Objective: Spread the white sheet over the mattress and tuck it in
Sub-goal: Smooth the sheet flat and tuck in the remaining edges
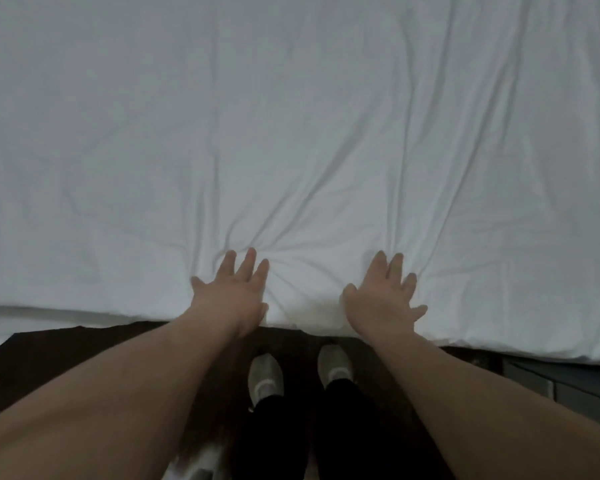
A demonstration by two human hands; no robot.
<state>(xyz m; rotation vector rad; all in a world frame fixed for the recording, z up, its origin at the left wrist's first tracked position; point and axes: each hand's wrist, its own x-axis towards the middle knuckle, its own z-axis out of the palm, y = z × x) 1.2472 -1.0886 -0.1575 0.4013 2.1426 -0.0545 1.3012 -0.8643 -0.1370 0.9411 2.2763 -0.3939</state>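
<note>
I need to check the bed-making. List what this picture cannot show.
- Head view: the mattress is wholly covered by the white sheet.
- The sheet's far and side edges are cut off by the frame.
- Whether the near edge is tucked: hidden under the overhang, behind the left hand and right hand.

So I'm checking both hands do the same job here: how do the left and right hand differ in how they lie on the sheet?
The left hand lies slightly farther from the bed's edge than the right hand. The left hand's fingers lie fairly close together, while the right hand's splay wider, its little finger pointing out sideways. Creases in the white sheet bunch more tightly at the left fingertips. Both lie flat, palms down, pressing the sheet near the mattress edge.
</note>
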